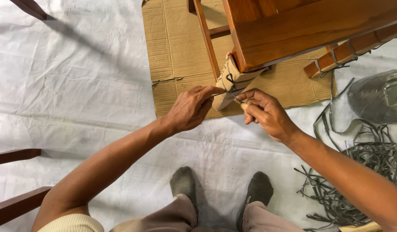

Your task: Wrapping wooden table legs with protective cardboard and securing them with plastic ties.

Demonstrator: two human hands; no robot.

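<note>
A wooden piece of furniture (pixel 310 25) lies tipped at the top right. One of its legs (pixel 231 81) is wrapped in cardboard and bound with grey strapping cord. My left hand (pixel 187 109) pinches one end of the cord at the left side of the wrapped leg. My right hand (pixel 267 112) pinches the other end just right of it. Both hands touch the cardboard wrap, and the cord (pixel 231 91) runs taut between them.
A flat sheet of cardboard (pixel 177 56) lies on the white floor cover (pixel 69 86) under the furniture. A pile of loose grey strapping (pixel 357 172) and a grey roll (pixel 377 96) sit at the right. Dark wooden parts (pixel 13 206) lie at the left edge. My socked feet (pixel 220 187) are below.
</note>
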